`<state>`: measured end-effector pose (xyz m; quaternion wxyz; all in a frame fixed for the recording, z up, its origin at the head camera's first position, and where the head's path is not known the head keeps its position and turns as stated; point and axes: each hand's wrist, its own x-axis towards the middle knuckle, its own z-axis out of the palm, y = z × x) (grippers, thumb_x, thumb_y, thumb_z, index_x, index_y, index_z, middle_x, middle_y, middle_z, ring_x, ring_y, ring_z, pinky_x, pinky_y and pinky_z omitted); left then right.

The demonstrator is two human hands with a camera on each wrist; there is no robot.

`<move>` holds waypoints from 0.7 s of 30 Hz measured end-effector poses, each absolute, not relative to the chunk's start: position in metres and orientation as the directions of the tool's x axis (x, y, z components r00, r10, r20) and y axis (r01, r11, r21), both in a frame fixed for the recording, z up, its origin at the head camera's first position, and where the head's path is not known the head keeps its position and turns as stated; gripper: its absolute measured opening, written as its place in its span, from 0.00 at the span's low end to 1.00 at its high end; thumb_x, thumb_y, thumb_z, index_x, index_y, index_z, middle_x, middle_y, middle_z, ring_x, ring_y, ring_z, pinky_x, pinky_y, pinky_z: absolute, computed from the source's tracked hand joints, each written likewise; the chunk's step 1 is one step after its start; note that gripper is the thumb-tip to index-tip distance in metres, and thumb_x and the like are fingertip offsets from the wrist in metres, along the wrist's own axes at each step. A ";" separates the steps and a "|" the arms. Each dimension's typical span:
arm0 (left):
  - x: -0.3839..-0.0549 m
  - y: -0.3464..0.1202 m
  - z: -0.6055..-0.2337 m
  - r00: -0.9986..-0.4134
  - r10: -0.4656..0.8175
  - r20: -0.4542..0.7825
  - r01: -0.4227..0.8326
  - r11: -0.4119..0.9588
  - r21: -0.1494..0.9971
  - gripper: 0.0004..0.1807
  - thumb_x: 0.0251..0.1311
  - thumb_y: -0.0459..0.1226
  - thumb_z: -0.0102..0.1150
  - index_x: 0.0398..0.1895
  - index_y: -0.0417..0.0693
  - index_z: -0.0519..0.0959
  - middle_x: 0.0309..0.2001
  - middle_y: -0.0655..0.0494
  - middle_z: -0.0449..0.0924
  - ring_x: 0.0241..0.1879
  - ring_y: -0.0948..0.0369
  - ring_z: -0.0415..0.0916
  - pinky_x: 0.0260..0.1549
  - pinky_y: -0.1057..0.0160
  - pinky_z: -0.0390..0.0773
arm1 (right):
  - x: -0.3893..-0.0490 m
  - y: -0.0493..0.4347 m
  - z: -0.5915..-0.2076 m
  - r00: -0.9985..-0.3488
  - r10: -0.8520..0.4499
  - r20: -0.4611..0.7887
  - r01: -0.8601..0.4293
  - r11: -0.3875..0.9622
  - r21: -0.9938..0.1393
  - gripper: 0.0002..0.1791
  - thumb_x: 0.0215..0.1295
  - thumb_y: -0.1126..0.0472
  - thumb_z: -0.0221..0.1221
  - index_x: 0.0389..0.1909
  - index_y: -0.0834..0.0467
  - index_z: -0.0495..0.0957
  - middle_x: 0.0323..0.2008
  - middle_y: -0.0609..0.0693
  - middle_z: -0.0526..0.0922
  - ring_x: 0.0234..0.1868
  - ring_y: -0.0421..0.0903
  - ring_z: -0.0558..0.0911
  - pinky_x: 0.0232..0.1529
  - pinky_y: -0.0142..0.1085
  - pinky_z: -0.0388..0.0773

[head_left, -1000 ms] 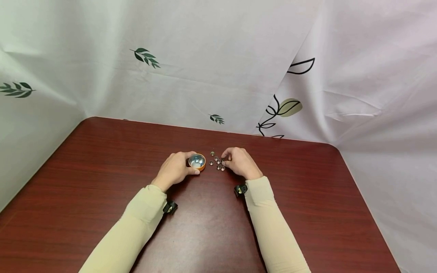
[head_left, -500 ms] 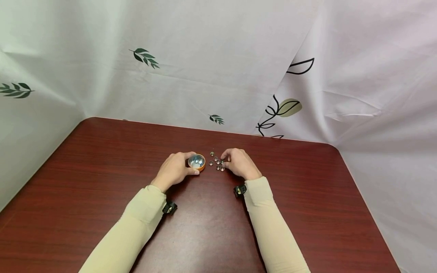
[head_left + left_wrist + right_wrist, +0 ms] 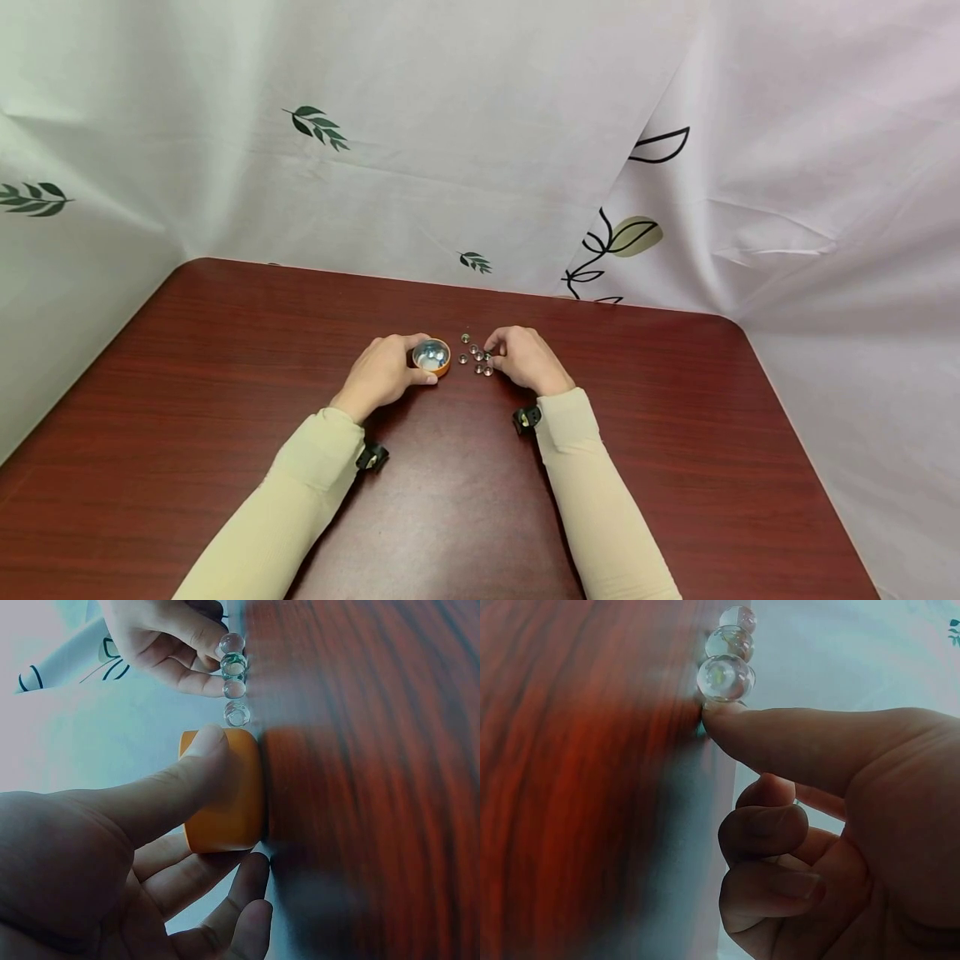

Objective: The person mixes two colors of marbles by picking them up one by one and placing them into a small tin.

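Note:
My left hand (image 3: 381, 372) grips a small round orange tin (image 3: 444, 368) with a shiny silver inside. Its thumb lies along the near side in the left wrist view, where the orange wall (image 3: 232, 799) stands on the table. Right of the tin lie several clear glass marbles (image 3: 478, 369). My right hand (image 3: 527, 360) is at the right edge of this group, thumb and index finger pinching one marble (image 3: 487, 356) low at the tabletop. In the right wrist view the thumb hides most of that marble, and other marbles (image 3: 726, 677) line up just beyond it.
The dark red wooden table (image 3: 637, 433) has rounded far corners. Behind it hangs a white cloth (image 3: 420, 150) printed with leaves. A greenish marble (image 3: 466, 338) lies farthest back in the group. Each wrist wears a small black camera (image 3: 527, 419).
Almost nothing moves. The left hand stays on the tin and the right hand stays at the same marble; the head view shifts very slightly.

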<state>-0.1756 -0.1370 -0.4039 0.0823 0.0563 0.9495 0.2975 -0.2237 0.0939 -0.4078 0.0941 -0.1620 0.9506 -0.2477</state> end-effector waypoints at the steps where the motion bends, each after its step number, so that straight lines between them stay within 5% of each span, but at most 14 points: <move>1: -0.175 -0.137 -0.404 -0.980 0.156 -0.122 0.058 0.817 0.574 0.35 0.58 0.45 0.73 0.69 0.50 0.75 0.58 0.43 0.80 0.59 0.44 0.75 0.53 0.45 0.76 | -0.224 0.094 -0.408 -0.930 -0.355 -0.098 -0.262 0.825 -0.501 0.05 0.64 0.64 0.67 0.40 0.54 0.86 0.26 0.47 0.76 0.27 0.43 0.73 0.31 0.34 0.70; 21: -0.176 -0.137 -0.404 -0.980 0.160 -0.116 0.066 0.817 0.572 0.35 0.57 0.45 0.74 0.68 0.49 0.75 0.57 0.43 0.81 0.58 0.43 0.75 0.52 0.45 0.76 | -0.225 0.096 -0.407 -0.929 -0.359 -0.092 -0.268 0.823 -0.500 0.04 0.64 0.63 0.67 0.38 0.54 0.85 0.25 0.46 0.76 0.27 0.42 0.74 0.31 0.34 0.70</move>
